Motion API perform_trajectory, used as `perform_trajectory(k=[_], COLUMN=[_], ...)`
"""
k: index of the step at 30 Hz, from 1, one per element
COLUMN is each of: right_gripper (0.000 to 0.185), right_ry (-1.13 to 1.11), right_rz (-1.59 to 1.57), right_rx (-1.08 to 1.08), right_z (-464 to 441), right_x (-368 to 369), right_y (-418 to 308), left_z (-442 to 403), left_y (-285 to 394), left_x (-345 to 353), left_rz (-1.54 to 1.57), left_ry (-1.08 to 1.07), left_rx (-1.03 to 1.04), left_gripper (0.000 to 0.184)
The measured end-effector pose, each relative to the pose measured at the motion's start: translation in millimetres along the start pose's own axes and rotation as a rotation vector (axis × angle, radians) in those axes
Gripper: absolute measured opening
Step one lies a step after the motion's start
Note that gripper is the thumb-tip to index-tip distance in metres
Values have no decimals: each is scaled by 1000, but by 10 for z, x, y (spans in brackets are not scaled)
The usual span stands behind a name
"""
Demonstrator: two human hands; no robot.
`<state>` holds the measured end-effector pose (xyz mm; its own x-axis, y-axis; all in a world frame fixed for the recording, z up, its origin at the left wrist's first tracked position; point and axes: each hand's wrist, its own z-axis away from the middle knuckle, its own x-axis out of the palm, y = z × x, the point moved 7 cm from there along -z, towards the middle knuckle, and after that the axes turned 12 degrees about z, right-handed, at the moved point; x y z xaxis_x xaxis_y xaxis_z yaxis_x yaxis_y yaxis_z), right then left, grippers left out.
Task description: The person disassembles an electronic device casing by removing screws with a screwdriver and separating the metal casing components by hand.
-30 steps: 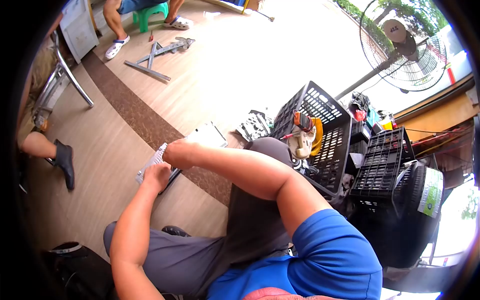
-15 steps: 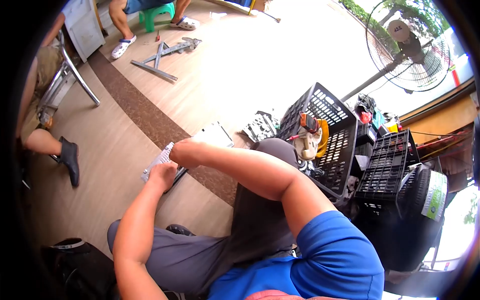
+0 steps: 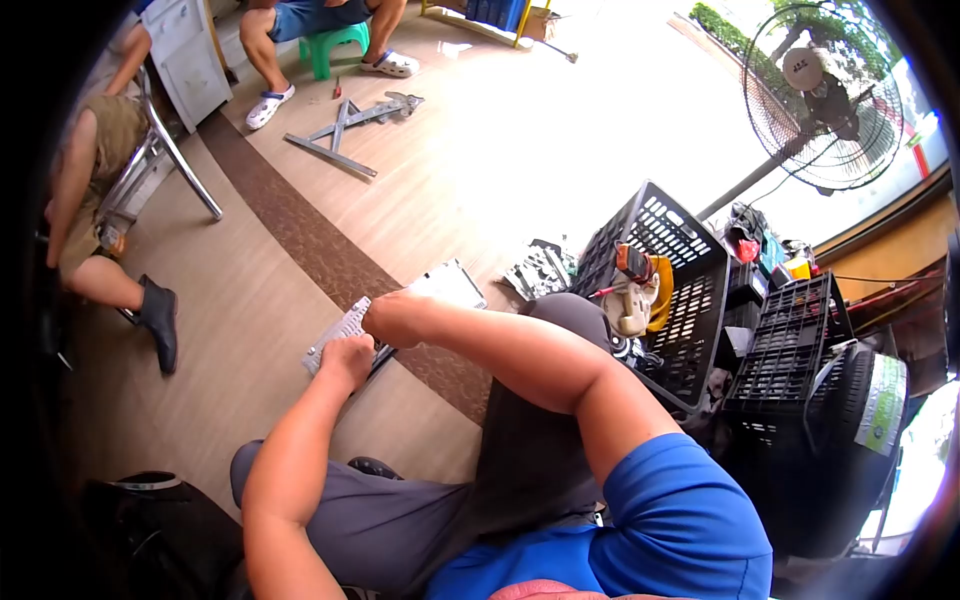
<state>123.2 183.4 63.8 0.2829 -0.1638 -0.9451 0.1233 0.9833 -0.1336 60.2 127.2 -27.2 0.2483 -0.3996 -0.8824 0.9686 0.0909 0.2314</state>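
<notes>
My left hand is closed at the near edge of a pale, perforated part low over the floor. Just beyond it, my right hand is bent down with curled fingers against the same part. What the fingertips pinch is hidden behind both hands. A dark, narrow edge shows below the hands. Beside my right hand, a flat white panel with a dark edge lies on the floor.
Right of my knee stands a black crate holding a yellow-and-white tool; more crates and a fan are beyond. A metal bracket lies ahead. One person sits on a green stool, another at the left.
The whole view has shifted, so the scene sits further right and lower. Both hands stay at the pale part with little change in their pose.
</notes>
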Motion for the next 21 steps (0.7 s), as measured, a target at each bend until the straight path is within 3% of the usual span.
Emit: perform_trajectory(k=[13,21], right_gripper=[18,18], right_ry=[-72,-50], right_rz=[64,47], right_rx=[8,0], right_z=[-11,-22], right_x=[33,81], right_y=[4,19], left_z=[-15,-28], left_y=[67,31], left_x=[45,39], left_rz=[-37,-46], left_ry=[45,35], left_rx=[131,24], left_gripper=[22,21])
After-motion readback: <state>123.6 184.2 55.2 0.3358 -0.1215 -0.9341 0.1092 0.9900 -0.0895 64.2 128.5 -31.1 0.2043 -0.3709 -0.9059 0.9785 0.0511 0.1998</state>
